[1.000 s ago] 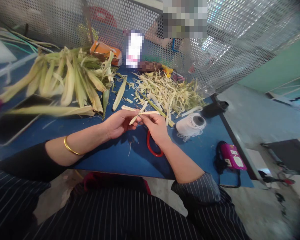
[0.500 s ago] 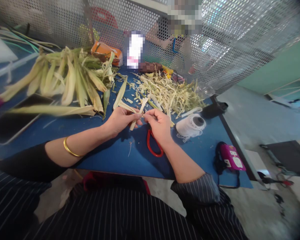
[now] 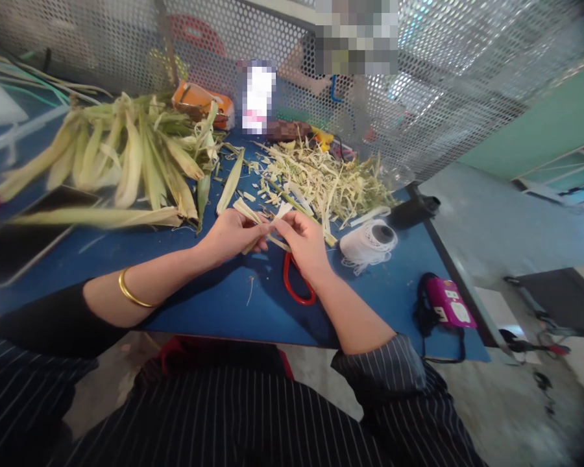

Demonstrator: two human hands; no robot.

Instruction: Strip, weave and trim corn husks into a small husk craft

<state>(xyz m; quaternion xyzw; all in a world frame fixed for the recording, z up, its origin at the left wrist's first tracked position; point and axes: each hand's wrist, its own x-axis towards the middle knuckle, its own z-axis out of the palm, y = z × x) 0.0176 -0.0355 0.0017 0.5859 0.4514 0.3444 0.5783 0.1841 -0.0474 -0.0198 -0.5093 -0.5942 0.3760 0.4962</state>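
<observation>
Pale strips of corn husk [image 3: 247,211] are pinched between my two hands above the blue table. My left hand [image 3: 231,233] is closed on them, thumb against the fingers, with a strip end poking out below. My right hand [image 3: 304,241] pinches the husk from the other side, its fingertips meeting those of the left. Beneath the right hand lie scissors with a red handle [image 3: 292,292]; their blades are hidden. Beyond my hands is a heap of shredded husk [image 3: 331,178]. A single husk leaf [image 3: 231,181] rests on the table past the left hand.
Whole corn husks [image 3: 131,155] are piled at the left, near a dark flat panel [image 3: 24,250]. A spool of white thread [image 3: 368,243] and a black cylinder [image 3: 416,211] stand right. An orange packet [image 3: 202,104] and a phone [image 3: 257,97] sit before the mesh partition [image 3: 418,97].
The strips between my hands have shifted: the upright crossing strip is now folded between the fingertips, and a strip shows under my right hand. The view has moved slightly.
</observation>
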